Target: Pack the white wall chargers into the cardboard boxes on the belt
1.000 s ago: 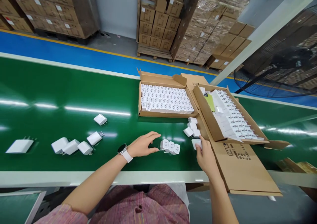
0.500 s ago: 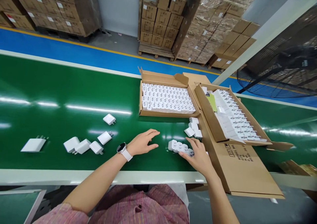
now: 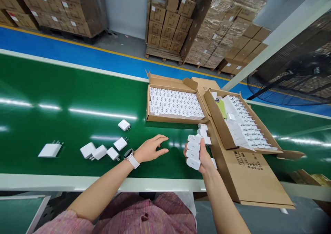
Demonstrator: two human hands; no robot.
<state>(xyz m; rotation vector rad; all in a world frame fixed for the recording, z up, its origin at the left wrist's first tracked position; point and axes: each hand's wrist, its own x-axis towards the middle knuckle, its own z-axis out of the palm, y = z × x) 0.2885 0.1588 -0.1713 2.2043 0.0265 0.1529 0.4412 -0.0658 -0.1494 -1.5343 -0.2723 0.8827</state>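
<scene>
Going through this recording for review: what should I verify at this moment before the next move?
Right hand, grip on the four stacked white wall chargers: ok, held together against the palm.
Left hand: ok, open and empty over the green conveyor belt.
Packed chargers in the open cardboard box: ok, in tidy rows.
Loose chargers on the belt: not ok, scattered at mixed angles.
Pins on the held stack: cannot tell, hidden from this view.

Factory pkg line: green conveyor belt (image 3: pixel 64 89), cartons (image 3: pixel 165 23) on wood pallets (image 3: pixel 163 53), lg floor fan (image 3: pixel 292 78).
</scene>
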